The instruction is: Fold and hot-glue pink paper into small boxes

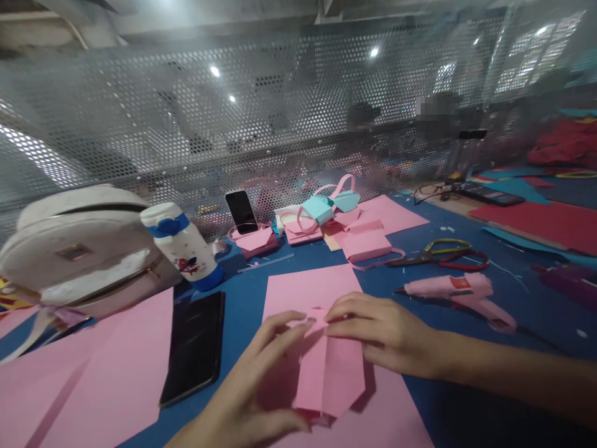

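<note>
A folded piece of pink paper (pixel 329 373) with a crease down its middle and angled lower corners sits over a larger pink sheet (pixel 284 286). My left hand (pixel 261 367) curves around its left side, fingertips at the upper edge and thumb by the lower edge. My right hand (pixel 387 330) grips the upper right part, its fingers bent together over the paper. The fingertips of both hands nearly meet at the top fold. Part of the paper's left side is hidden behind my left fingers.
To the right lie a pink glue gun (pixel 457 289) and scissors (pixel 443 255). A black phone (pixel 196 345), a bottle (pixel 181 242) and a backpack (pixel 84 242) stand on the left. Small pink paper bags (pixel 368 242) and a teal one (pixel 319 208) are behind, before a perforated metal screen (pixel 280 124).
</note>
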`<state>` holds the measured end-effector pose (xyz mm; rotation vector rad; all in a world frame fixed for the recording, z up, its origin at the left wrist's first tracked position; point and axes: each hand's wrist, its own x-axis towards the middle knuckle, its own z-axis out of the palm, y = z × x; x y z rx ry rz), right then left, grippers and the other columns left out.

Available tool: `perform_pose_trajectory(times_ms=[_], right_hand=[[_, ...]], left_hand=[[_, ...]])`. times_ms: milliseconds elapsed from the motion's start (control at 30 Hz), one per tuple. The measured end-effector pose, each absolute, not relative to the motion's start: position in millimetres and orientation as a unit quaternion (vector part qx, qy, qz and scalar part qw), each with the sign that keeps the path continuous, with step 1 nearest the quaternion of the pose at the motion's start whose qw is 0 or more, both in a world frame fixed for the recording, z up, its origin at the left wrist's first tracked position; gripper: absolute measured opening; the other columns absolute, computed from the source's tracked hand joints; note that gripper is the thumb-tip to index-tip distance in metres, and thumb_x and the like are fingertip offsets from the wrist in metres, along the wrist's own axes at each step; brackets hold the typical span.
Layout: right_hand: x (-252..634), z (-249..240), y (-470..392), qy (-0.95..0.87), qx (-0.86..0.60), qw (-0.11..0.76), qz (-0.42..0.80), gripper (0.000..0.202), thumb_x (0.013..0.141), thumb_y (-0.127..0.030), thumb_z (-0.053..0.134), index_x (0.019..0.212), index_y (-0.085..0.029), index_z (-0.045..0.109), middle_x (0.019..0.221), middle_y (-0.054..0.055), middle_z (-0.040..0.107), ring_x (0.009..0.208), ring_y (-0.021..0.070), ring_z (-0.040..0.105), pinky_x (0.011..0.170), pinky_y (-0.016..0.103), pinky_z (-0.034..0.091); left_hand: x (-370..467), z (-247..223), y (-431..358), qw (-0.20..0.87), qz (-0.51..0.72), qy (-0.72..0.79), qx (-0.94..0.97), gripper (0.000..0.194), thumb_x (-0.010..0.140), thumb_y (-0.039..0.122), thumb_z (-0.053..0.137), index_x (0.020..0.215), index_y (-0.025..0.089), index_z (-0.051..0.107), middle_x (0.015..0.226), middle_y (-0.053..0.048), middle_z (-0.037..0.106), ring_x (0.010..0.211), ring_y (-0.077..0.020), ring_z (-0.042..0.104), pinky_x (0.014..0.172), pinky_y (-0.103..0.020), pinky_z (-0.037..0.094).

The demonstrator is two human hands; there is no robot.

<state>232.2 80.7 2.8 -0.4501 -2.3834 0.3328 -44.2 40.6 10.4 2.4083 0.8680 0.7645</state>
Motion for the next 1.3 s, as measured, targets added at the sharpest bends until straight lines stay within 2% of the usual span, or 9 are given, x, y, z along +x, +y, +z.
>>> perform_pose_trajectory(times_ms=[133,233,333,467,667,867,1167,1233,1300], right_hand=[[230.0,1.8,79.8,-0.906,-0.159,0.325,0.218,0.044,0.084,-0.001,0.052,0.126,-0.015,0.06,0.123,0.014,0.06,0.119,0.0203,0.055,0.099,0.034,0.049],[230.3,0.3,78.8,-0.898,-0.15,0.302,0.283,0.047,0.085,-0.006,0.06,0.131,-0.016,0.057,0.129,0.015,0.055,0.126,0.021,0.05,0.105,0.036,0.045],[230.6,-0.8,78.4,-0.893,-0.146,0.281,0.319,0.053,0.083,-0.011,0.067,0.135,-0.018,0.054,0.134,0.015,0.051,0.129,0.0228,0.047,0.108,0.037,0.041],[229.3,0.1,78.5,-0.89,-0.127,0.287,0.329,0.059,0.08,-0.026,0.078,0.134,-0.018,0.054,0.133,0.016,0.05,0.129,0.0249,0.047,0.107,0.039,0.041],[226.4,-0.1,75.9,-0.88,-0.142,0.3,0.339,0.061,0.076,-0.042,0.081,0.127,-0.019,0.058,0.129,0.015,0.053,0.125,0.0261,0.05,0.104,0.038,0.044],[224.8,-2.4,68.3,-0.858,-0.183,0.303,0.371,0.049,0.082,-0.034,0.077,0.125,-0.022,0.058,0.133,0.012,0.052,0.126,0.0222,0.05,0.106,0.034,0.043],[222.5,-4.8,69.4,-0.849,-0.213,0.323,0.36,0.037,0.089,-0.031,0.07,0.123,-0.023,0.06,0.131,0.01,0.054,0.123,0.0211,0.052,0.104,0.034,0.045],[222.4,-5.6,70.9,-0.838,-0.231,0.34,0.36,0.031,0.09,-0.029,0.069,0.119,-0.023,0.062,0.13,0.01,0.056,0.12,0.0207,0.054,0.1,0.033,0.046],[222.0,-5.5,72.1,-0.818,-0.245,0.363,0.373,0.023,0.09,-0.027,0.069,0.113,-0.023,0.066,0.123,0.008,0.061,0.11,0.0188,0.059,0.094,0.03,0.048]], left_hand=[[-46.3,-5.0,41.8,0.365,0.272,0.372,0.809,0.12,0.065,0.066,0.075,0.156,0.034,0.002,0.162,-0.02,0.015,0.147,-0.0391,0.024,0.113,-0.065,0.025],[-43.4,-6.7,38.9,0.411,0.249,0.378,0.792,0.137,0.062,0.052,0.086,0.154,0.035,-0.014,0.164,-0.02,0.007,0.149,-0.039,0.016,0.114,-0.067,0.015],[-37.1,-2.3,33.6,0.403,0.236,0.385,0.796,0.144,0.062,0.033,0.09,0.15,0.035,-0.024,0.164,-0.02,0.004,0.15,-0.0396,0.011,0.113,-0.066,0.016],[-31.0,1.1,27.0,0.397,0.214,0.411,0.793,0.14,0.069,0.032,0.083,0.145,0.032,-0.036,0.163,-0.021,0.007,0.149,-0.0396,0.016,0.113,-0.063,0.024],[-30.5,-1.4,23.1,0.407,0.222,0.425,0.778,0.136,0.068,0.032,0.079,0.149,0.03,-0.03,0.162,-0.02,0.011,0.147,-0.042,0.019,0.115,-0.06,0.025],[-23.9,-9.4,21.9,0.442,0.257,0.424,0.748,0.147,0.062,0.036,0.087,0.148,0.033,-0.032,0.162,-0.016,0.014,0.148,-0.0385,0.022,0.116,-0.058,0.024],[-28.1,-7.0,19.4,0.438,0.251,0.41,0.76,0.141,0.064,0.031,0.086,0.149,0.036,-0.027,0.163,-0.012,0.019,0.147,-0.0343,0.026,0.114,-0.05,0.032],[-32.8,-12.2,23.8,0.446,0.248,0.391,0.766,0.142,0.061,0.034,0.088,0.151,0.038,-0.022,0.163,-0.01,0.019,0.147,-0.0348,0.025,0.114,-0.051,0.031],[-33.8,-23.7,32.5,0.458,0.254,0.386,0.759,0.138,0.058,0.039,0.089,0.154,0.037,-0.01,0.16,-0.009,0.029,0.144,-0.0365,0.032,0.114,-0.051,0.032]])
